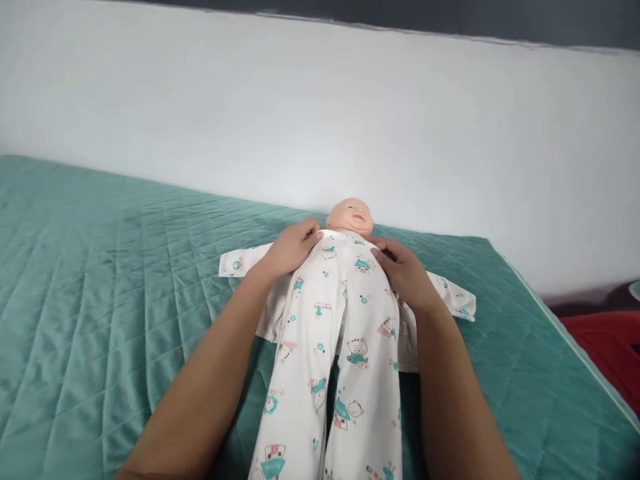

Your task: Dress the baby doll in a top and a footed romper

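A baby doll (350, 215) lies on its back, head toward the wall. White printed baby pants (345, 333) cover its body, the waistband up near the doll's chin and the legs running toward me. Under them spreads a white printed baby shirt (460, 303), its sleeves stretched out to both sides. My left hand (295, 248) is closed on the left end of the waistband, thumb on top. At the waistband's right side, my right hand (404, 270) grips the pants with bent fingers. The doll's torso and legs are hidden by the cloth.
A green quilted cover (125, 300) lies beneath everything, its edge slanting down at the right. Behind the doll rises a white wall (300, 120) with a dark band on top. Beyond the right edge stands a red chair-like object (605, 347), partly out of view.
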`<state>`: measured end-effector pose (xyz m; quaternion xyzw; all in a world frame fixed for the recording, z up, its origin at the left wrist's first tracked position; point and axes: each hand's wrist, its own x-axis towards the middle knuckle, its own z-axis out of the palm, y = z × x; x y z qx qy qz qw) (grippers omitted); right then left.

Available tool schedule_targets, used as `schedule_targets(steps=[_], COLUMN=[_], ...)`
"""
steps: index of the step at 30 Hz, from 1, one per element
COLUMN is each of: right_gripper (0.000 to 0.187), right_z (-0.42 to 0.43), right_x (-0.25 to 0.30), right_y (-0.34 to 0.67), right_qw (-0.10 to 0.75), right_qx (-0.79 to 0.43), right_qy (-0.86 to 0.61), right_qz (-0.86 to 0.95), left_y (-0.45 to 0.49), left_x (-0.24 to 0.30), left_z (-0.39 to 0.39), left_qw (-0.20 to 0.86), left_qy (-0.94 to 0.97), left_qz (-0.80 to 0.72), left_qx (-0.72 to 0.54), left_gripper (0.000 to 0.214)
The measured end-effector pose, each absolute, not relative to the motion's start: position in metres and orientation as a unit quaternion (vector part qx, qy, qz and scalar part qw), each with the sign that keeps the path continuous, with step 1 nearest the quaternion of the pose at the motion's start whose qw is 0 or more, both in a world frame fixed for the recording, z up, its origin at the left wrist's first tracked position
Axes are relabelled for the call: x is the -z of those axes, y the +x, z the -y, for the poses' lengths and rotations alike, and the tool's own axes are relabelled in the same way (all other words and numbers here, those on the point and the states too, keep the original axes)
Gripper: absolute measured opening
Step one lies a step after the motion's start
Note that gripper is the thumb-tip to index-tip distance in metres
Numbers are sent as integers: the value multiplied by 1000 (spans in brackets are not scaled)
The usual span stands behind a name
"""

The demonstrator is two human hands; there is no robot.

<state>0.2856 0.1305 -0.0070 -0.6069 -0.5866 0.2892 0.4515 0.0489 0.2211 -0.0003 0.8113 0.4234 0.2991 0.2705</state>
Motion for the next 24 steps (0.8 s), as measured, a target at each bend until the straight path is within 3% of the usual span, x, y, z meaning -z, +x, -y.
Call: schedule_targets(steps=[6, 11, 13, 18, 24], right_gripper=[18, 12, 18, 29, 33], right_z=[-142, -144, -142, -135, -131], right_x=[10, 16, 18, 17, 14], right_y=[270, 266, 265, 265, 264], right_qw=[460, 540, 567, 533, 530], right_qx=[-139, -189, -217, -219, -241], right_qy=[-719, -662, -618, -604, -608], right_qz=[501, 484, 499, 551, 539], left_y=[60, 58, 56, 52, 49], left_x=[6, 1, 0, 3, 3], left_z=[-222, -218, -217, -220, -219], left_qw=[209, 256, 287, 265, 249], left_qy=[802, 802, 805, 864, 876], left_qz=[-468, -456, -420, -335, -333], left_qx=[-306, -289, -306, -267, -245], left_gripper=[18, 16, 16, 42, 47])
